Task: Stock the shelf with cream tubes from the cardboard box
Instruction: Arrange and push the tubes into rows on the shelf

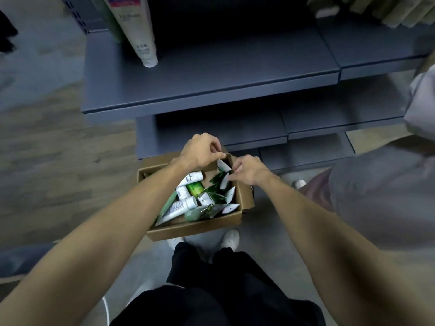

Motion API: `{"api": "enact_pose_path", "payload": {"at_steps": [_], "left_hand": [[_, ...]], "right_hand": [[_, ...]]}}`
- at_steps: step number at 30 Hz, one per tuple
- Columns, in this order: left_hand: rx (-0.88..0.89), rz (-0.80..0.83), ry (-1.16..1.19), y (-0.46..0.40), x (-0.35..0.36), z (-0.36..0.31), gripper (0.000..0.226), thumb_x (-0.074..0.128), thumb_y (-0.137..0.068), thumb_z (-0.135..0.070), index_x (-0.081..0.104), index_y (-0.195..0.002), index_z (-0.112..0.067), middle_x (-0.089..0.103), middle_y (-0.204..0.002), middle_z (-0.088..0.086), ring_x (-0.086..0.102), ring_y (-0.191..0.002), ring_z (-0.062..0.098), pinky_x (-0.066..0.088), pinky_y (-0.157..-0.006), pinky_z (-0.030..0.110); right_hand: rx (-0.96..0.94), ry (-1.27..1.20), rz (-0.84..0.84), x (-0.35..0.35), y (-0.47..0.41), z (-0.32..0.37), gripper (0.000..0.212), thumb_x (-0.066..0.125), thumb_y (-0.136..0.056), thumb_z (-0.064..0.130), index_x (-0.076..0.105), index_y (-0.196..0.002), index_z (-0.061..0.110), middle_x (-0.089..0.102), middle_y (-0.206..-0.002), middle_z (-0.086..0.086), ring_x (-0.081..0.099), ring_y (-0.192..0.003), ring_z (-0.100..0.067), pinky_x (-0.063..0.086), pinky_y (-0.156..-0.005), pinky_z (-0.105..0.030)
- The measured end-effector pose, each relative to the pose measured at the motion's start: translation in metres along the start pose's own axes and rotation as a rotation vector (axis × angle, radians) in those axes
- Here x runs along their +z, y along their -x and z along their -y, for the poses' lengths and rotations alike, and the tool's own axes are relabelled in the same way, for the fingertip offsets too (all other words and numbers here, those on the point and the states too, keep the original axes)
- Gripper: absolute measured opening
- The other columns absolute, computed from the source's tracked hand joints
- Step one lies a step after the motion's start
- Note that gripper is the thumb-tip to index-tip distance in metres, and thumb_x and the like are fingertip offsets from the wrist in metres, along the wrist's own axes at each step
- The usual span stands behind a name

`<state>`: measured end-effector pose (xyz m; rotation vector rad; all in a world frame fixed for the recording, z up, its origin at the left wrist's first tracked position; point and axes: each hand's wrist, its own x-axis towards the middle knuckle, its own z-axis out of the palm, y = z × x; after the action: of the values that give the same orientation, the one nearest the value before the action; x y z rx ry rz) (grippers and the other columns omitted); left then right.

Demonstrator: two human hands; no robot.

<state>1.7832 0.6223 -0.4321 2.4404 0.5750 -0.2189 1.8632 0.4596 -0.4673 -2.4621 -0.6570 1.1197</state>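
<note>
Left hand curled shut at brown cardboard box's 12 o'clock rim; right hand pinches, apparently, a green-and-white sachet at 2 o'clock.

Grey metal shelf: one large white tube standing cap-down at left. Floor: open cardboard box holding cream tubes, green sachets.

Dim wood-look floor beneath grey metal shelving
</note>
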Motion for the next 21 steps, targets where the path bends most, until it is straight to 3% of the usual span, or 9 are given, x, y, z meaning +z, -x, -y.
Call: {"api": "enact_pose_path", "payload": {"at_steps": [10, 15, 21], "left_hand": [[-0.203, 0.103, -0.006, 0.015, 0.072, 0.042, 0.013, 0.078, -0.080, -0.031, 0.070, -0.084, -0.021, 0.071, -0.079, -0.005, 0.067, -0.081, 0.017, 0.052, -0.074, 0.027], [-0.256, 0.095, -0.021, 0.014, 0.091, 0.048, 0.017, 0.078, -0.081, -0.030, 0.071, -0.094, -0.022, 0.074, -0.091, 0.004, 0.068, -0.088, 0.025, 0.056, -0.082, 0.037], [-0.263, 0.024, 0.083, 0.006, 0.102, 0.043, 0.004, 0.073, -0.086, -0.021, 0.075, -0.089, -0.020, 0.075, -0.091, 0.002, 0.070, -0.086, 0.023, 0.056, -0.083, 0.030]], "right_hand": [[0.042, -0.102, -0.005, 0.030, -0.004, -0.034, 0.023, 0.081, -0.079, 0.030, 0.065, -0.095, 0.024, 0.071, -0.089, 0.005, 0.066, -0.093, -0.012, 0.047, -0.086, -0.020], [0.043, -0.111, -0.059, 0.037, -0.008, -0.035, 0.026, 0.081, -0.079, 0.030, 0.067, -0.101, 0.024, 0.072, -0.089, 0.004, 0.067, -0.091, -0.012, 0.050, -0.089, -0.023], [0.020, -0.047, -0.073, 0.041, -0.008, -0.033, 0.032, 0.078, -0.081, 0.030, 0.068, -0.110, 0.023, 0.071, -0.103, 0.000, 0.066, -0.097, -0.016, 0.052, -0.090, -0.028]]}}
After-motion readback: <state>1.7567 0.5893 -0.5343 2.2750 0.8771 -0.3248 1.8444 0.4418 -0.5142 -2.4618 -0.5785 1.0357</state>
